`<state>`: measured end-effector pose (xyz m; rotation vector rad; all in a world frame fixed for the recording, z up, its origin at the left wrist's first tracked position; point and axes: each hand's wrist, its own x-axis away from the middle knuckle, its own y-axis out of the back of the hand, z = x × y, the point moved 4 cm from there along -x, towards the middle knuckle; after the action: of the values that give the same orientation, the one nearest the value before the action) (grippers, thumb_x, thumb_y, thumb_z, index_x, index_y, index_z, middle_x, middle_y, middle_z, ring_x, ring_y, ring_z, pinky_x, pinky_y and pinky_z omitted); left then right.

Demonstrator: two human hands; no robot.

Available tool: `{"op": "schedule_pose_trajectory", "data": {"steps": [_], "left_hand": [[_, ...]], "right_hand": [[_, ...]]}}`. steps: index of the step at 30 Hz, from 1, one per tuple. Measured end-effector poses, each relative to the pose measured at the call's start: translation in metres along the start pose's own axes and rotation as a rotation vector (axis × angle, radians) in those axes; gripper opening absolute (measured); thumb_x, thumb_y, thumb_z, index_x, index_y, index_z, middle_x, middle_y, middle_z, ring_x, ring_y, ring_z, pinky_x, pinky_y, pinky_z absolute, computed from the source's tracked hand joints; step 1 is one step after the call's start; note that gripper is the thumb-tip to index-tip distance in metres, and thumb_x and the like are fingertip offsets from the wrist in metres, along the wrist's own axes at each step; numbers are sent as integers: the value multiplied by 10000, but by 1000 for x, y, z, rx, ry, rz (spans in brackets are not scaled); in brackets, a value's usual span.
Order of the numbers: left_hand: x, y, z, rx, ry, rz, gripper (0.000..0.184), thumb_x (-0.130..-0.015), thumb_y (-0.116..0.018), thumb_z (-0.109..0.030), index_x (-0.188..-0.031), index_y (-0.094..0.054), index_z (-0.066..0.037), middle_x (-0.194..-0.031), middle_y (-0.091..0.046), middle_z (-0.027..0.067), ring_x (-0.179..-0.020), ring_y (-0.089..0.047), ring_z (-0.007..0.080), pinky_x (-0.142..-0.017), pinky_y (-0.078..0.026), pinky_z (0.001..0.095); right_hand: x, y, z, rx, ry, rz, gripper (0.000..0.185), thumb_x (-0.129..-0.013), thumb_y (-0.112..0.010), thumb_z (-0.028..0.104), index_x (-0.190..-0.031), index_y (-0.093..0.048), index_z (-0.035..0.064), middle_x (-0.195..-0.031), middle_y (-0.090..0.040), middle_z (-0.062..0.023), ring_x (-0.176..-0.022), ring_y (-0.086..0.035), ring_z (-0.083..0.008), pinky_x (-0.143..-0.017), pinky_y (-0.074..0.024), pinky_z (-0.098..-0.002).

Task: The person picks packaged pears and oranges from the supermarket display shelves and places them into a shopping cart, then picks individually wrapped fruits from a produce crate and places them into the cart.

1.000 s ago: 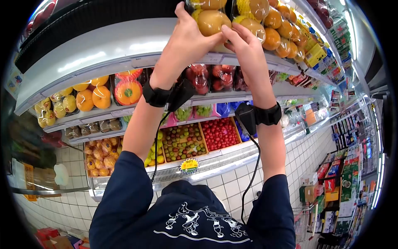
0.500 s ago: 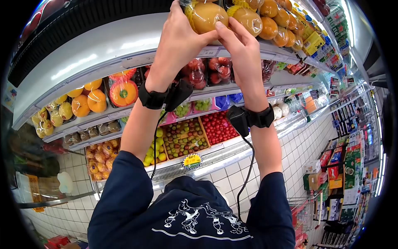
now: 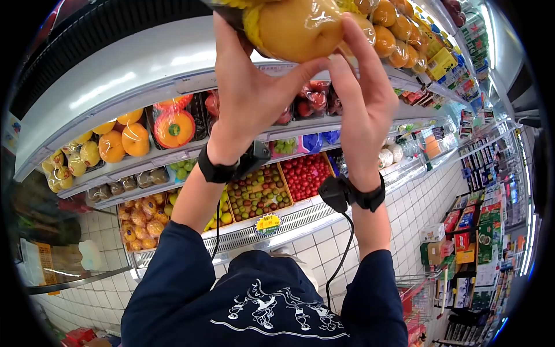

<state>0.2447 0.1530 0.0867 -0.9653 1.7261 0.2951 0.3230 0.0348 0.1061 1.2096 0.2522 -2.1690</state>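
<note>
A film-wrapped pack of pears (image 3: 300,30) fills the top centre of the head view, yellow foam netting at its left end. The far side of the pack is cut off by the frame edge. My left hand (image 3: 250,92) is closed round its left end, the thumb pressed along the lower edge. On the right, my right hand (image 3: 365,95) pinches the pack's lower right corner between thumb and fingers. Both wrists wear black straps carrying small cabled devices. Right behind the pack, wrapped orange fruit (image 3: 399,34) lies on the upper shelf.
Below the upper shelf (image 3: 104,98) are wrapped oranges (image 3: 135,139), a red-and-orange fruit pack (image 3: 174,129) and red fruit packs (image 3: 312,99). Lower bins hold small green-brown fruit (image 3: 259,194) and red berries (image 3: 303,176). Stacked boxes (image 3: 462,231) stand at the right.
The pack has come up off the shelf and closer to me, looking larger now. Both hands have moved with it, and my right hand has shifted to its lower right corner.
</note>
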Motion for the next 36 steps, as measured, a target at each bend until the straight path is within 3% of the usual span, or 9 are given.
{"op": "schedule_pose_trajectory", "data": {"steps": [2,4,5,6,7,10,11,23,36], "left_hand": [[12,1,-8,155,112,-115,862,-706,-849,-149,-1353,-305,21,-1255,-479,173,-1169,-505,245,-985,-436,355],[25,6,-6,6,120,81,999,-667,-875,-143,-1393,-215,39,-1362,-416,206,-1251,-491,299,-994,-465,407],[28,2,-8,125,79,100,1040,-597,-884,1,-1395,-217,3,-1370,-417,152,-1251,-489,274,-1030,-457,409],[32,0,-12,138,84,108,1040,-597,-884,1,-1395,-217,3,-1370,-417,152,-1251,-489,274,-1030,-457,409],[36,-2,-18,182,134,139,1048,-590,-896,-21,-1393,-224,5,-1369,-416,150,-1260,-479,271,-1033,-457,412],[47,-14,-21,291,204,219,1091,-554,-935,-84,-1393,-243,6,-1363,-420,139,-1271,-463,263,-1043,-443,409],[51,-21,-22,292,187,263,1081,-564,-935,-108,-1376,-233,9,-1339,-429,140,-1256,-477,260,-1028,-444,392],[120,-139,-100,569,381,690,1052,-587,-935,-173,-1369,-265,40,-1319,-462,151,-1236,-498,235,-1047,-424,372],[296,-273,-322,753,444,1167,1012,-645,-905,-220,-1398,-289,58,-1346,-464,174,-1252,-492,253,-1078,-384,380]], "right_hand": [[10,3,7,-53,180,32,431,-946,-537,73,-1355,-476,-49,-1359,-524,-148,-1234,-512,-223,-1043,-398,-363],[13,6,16,4,127,25,484,-938,-560,92,-1384,-428,-44,-1391,-481,-167,-1255,-490,-248,-1051,-400,-399],[16,11,15,-35,179,27,531,-926,-593,121,-1395,-404,-44,-1398,-466,-173,-1270,-472,-255,-1053,-399,-400],[18,17,15,-74,232,30,583,-914,-626,150,-1406,-379,-44,-1405,-450,-178,-1285,-453,-263,-1055,-398,-401],[19,23,9,-51,188,-57,749,-865,-709,253,-1437,-314,-28,-1414,-425,-185,-1309,-421,-278,-1054,-401,-398],[26,48,8,-62,59,26,870,-823,-755,334,-1457,-273,-18,-1407,-435,-179,-1297,-439,-274,-1051,-404,-391],[31,56,12,-196,-87,38,1002,-695,-868,194,-1451,-250,-32,-1386,-447,-168,-1256,-479,-236,-1045,-410,-377],[136,188,95,-57,-283,-178,968,-619,-887,176,-1389,-344,-48,-1271,-534,-138,-1166,-548,-221,-1008,-437,-352],[375,343,291,73,-417,-505,770,-687,-854,192,-1292,-428,-20,-1201,-568,-124,-1105,-579,-196,-953,-478,-335]]}}
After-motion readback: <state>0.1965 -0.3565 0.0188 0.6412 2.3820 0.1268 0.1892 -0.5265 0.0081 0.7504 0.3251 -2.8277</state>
